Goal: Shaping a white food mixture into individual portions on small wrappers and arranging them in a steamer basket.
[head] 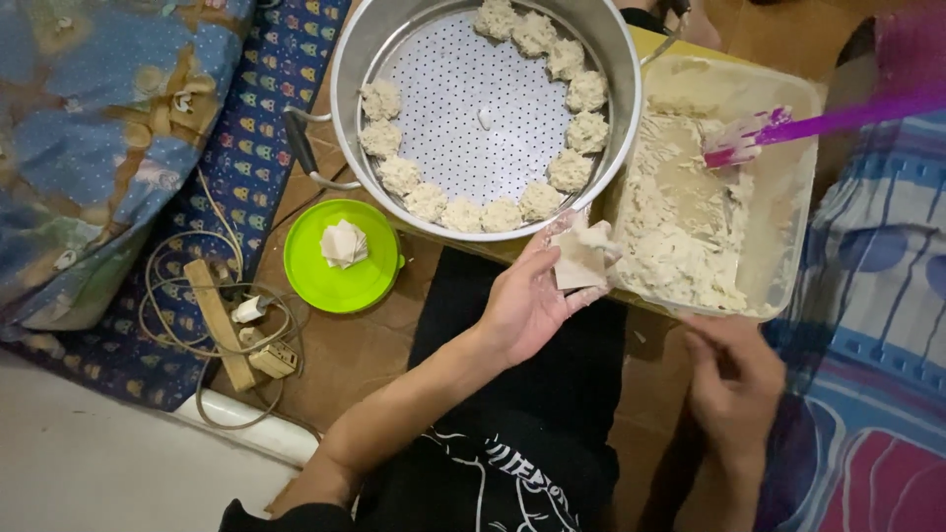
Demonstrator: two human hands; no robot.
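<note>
The dumpling wrapper [579, 264] lies flat across the fingers of the left hand [537, 296], palm up, held over the near left corner of the filling tub [788, 197], with a small dab of pale filling [594, 234] on its upper edge. The right hand [734, 379] sits lower, near the tub's near edge, loosely curled and blurred; I cannot tell whether it holds anything. The tub's minced filling [680, 227] is heaped toward its left and near sides, and a purple spatula [778, 130] reaches in from the right edge of the view. Just left of the tub stands the steamer pot [345, 59]; formed dumplings [493, 212] line the rim of its perforated tray [483, 108], leaving the centre and part of the upper left rim bare. A green lid [310, 276] on the floor [345, 345] near the pot carries a stack of spare wrappers [343, 243]. Judgement: the wrapper should stay level and supported on the fingers, the filling centred and modest so the edges can gather without splitting. Cupping the palm would help shape it to match those already placed. A power strip [222, 330] and cable lie well apart at the left.
</note>
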